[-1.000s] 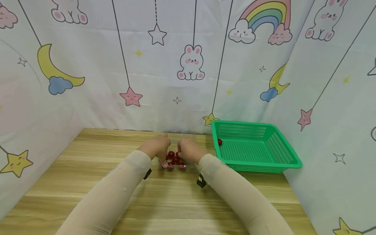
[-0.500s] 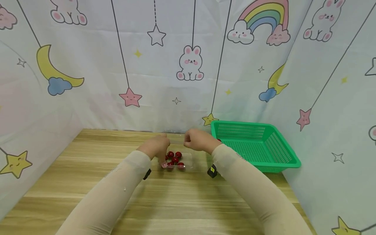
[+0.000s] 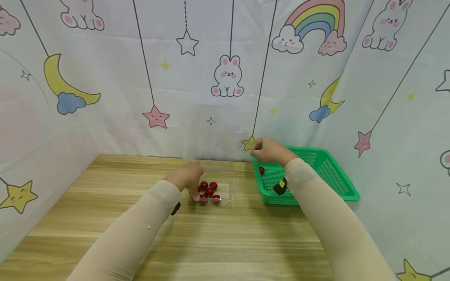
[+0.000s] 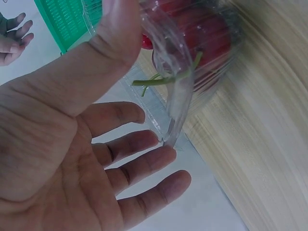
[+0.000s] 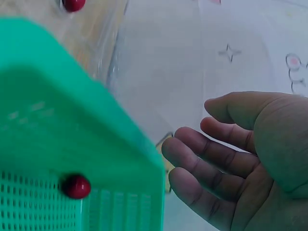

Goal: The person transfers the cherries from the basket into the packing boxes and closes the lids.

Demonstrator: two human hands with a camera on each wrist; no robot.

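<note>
A clear plastic box [image 3: 225, 192] with several dark red cherries [image 3: 209, 191] stands on the table. My left hand [image 3: 187, 176] spans the box's left end, thumb at the near corner and fingertips at the far side. In the left wrist view the thumb lies over the clear rim [image 4: 180, 101], and green stems [image 4: 153, 82] poke out beside it. My right hand [image 3: 270, 150] is raised over the left rim of the green basket [image 3: 299, 200]. Its fingers [image 5: 211, 154] bend loosely, with nothing between them in the right wrist view. One cherry [image 5: 77, 186] lies inside the basket.
The box's clear lid [image 3: 216, 166] stands folded back behind it. A printed cloth wall [image 3: 197, 89] closes off the back and sides. Wooden tabletop [image 3: 211, 242] extends in front of box and basket.
My right hand has left the cherries in the box, risen and moved right to the green basket. My left hand has stayed at the box's left end.
</note>
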